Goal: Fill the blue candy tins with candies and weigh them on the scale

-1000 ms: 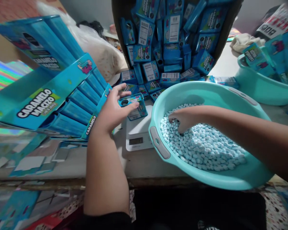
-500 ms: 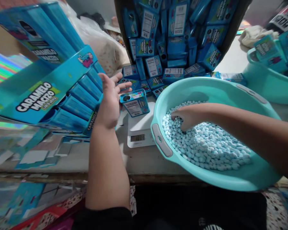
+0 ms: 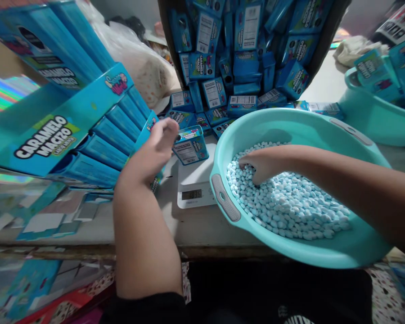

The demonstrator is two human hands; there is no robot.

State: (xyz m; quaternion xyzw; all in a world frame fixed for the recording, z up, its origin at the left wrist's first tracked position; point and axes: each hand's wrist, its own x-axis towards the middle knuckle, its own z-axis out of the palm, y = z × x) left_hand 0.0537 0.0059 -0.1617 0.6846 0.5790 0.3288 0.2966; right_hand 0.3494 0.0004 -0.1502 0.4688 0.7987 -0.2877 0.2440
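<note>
My right hand (image 3: 259,165) is sunk in pale blue candies (image 3: 300,200) inside a turquoise tub (image 3: 354,238). Its fingers are curled around some candies, and the fingertips are partly buried. My left hand (image 3: 150,150) is up beside a small blue candy box (image 3: 191,146), its fingers loosely bent and slightly blurred. The fingers overlap the box's left edge; I cannot tell whether they touch it. That box stands on a white digital scale (image 3: 196,195) with lit digits. Behind my left wrist, a blue display tray (image 3: 43,139) marked "Caramelo Macizo" holds several upright blue boxes.
A large carton (image 3: 170,45) full of blue boxes leans at the back, some spilling out. Another turquoise basin (image 3: 374,123) with boxes stands at right. A plastic bag (image 3: 128,58) lies behind the tray. Flat card pieces (image 3: 47,222) lie at the front left.
My left hand has drawn slightly left, and its spread fingers are now bent. My right hand stays in the candies. The view has shifted a little.
</note>
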